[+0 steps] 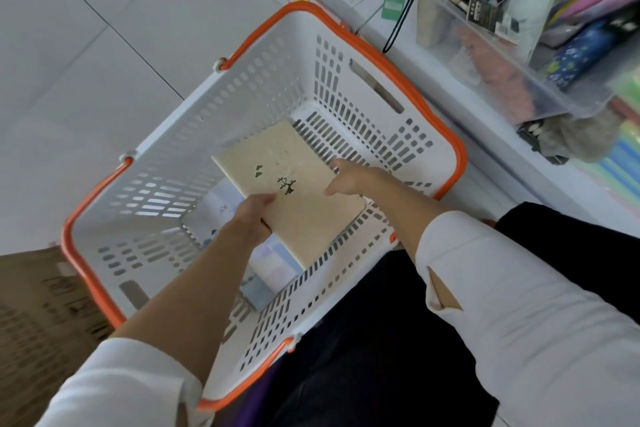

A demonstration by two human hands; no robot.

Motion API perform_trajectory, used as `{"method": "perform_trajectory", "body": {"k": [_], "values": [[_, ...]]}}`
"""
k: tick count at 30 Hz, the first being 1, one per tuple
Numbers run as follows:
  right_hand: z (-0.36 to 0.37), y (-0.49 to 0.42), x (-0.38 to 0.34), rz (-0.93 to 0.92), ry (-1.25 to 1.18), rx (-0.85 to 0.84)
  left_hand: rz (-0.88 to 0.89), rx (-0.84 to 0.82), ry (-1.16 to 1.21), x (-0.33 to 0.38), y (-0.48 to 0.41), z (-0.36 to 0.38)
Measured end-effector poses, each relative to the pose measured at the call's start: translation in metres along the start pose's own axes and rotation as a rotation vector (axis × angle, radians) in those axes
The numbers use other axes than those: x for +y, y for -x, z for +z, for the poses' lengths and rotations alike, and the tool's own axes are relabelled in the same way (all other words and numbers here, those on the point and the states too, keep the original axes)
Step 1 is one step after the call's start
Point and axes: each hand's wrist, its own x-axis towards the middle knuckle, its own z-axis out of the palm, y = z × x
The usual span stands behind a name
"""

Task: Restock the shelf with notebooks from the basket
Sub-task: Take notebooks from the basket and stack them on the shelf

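White floor tiles beside the shelf [460, 104] carry the basket [263, 80], within which my left hand [254, 215] and right hand [346, 177] each grip one long edge of the beige notebook [301, 225], its long axis running from the basket's far wall towards me, the shelf to my right

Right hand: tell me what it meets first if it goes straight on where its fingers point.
The beige notebook: the right hand holds its right edge, fingers pointing across the cover. Depth beyond is unclear.
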Motion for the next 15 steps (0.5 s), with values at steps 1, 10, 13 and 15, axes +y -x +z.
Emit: {"method": "perform_trajectory", "body": {"k": [1, 10, 13, 15], "values": [[-0.003, 0.006, 0.000, -0.031, -0.020, 0.047, 0.016, 0.007, -0.022, 0.005, 0.003, 0.003], [-0.034, 0.095, 0.001, -0.152, -0.005, 0.304, 0.203, 0.060, -0.119, 0.041, 0.066, 0.018], [-0.038, 0.124, -0.002, -0.161, 0.027, 0.360, 0.311, -0.131, -0.076, 0.050, 0.093, 0.018], [-0.042, 0.145, -0.007, -0.152, -0.035, 0.390, 0.369, -0.216, -0.116, 0.059, 0.110, 0.018]]}}
